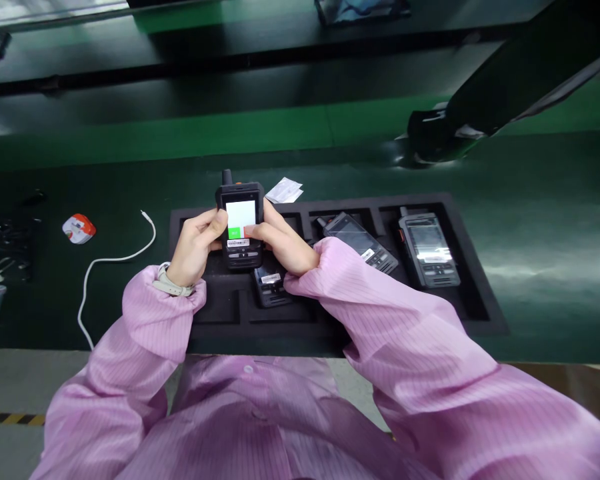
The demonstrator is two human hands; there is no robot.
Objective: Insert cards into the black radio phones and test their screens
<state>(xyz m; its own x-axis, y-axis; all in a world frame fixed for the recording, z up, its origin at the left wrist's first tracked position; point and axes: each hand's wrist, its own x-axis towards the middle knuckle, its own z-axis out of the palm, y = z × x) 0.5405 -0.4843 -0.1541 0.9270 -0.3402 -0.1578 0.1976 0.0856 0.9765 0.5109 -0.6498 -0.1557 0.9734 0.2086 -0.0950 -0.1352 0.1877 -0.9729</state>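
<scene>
- The white cable [115, 259] lies on the worktop [45, 170], near an orange-and-white object [79, 228].
- The left hand's [193, 247] fingers pinch the left edge of a lit handheld radio [241, 217], held over a black foam tray [485, 293].
- The right hand's [285, 241] fingers grip its right edge, thumb on screen.
- The right sleeve [380, 293] partly blocks the tray.
- A second radio [427, 248] sits rightmost, before a black post [437, 137].
</scene>
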